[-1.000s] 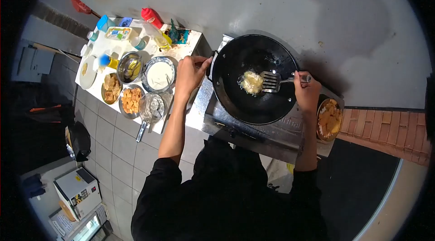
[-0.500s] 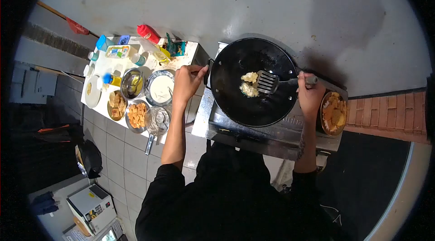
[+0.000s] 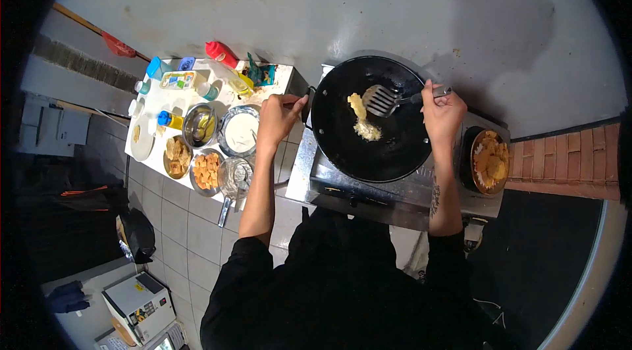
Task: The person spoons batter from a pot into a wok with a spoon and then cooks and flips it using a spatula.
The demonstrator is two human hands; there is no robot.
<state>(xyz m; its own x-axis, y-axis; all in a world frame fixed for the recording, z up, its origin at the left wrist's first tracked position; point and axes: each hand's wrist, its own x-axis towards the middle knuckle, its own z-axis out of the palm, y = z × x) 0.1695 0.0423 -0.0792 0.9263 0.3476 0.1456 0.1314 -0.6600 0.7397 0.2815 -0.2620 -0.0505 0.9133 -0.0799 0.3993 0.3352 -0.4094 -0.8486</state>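
I find the right hand [image 3: 442, 116] closed around the handle of the spatula [image 3: 394, 101], thumb laid along the grip, the butt end projecting past the fist. The spatula's long axis runs nearly level across the head view, tipping slightly downward to the left; its blade points left, away from the hand, and lies inside the wok [image 3: 368, 162], left of the wok's middle and towards its far side. The blade is broad, metallic grey and slotted, the shaft narrow, the grip grey. Pale yellow batter [image 3: 367, 130] lies about the blade: a strip along its left edge, a rough clump just nearer me, and a further piece partly behind the slots. I cannot tell whether the strip is resting on the metal. The wok is round, black and deep, with visible rivets, and sits on a steel stove [image 3: 395, 205]. I note the left hand [image 3: 280, 116] at the wok's left handle [image 3: 306, 115], finger and thumb drawn close together upon it. Beside the stove top's right end I record a round dish [image 3: 488, 191] of orange-brown food; to the left, a white table [image 3: 148, 78] carries white mix [image 3: 241, 131], orange cubes [image 3: 206, 170] and a red bottle [image 3: 220, 54].
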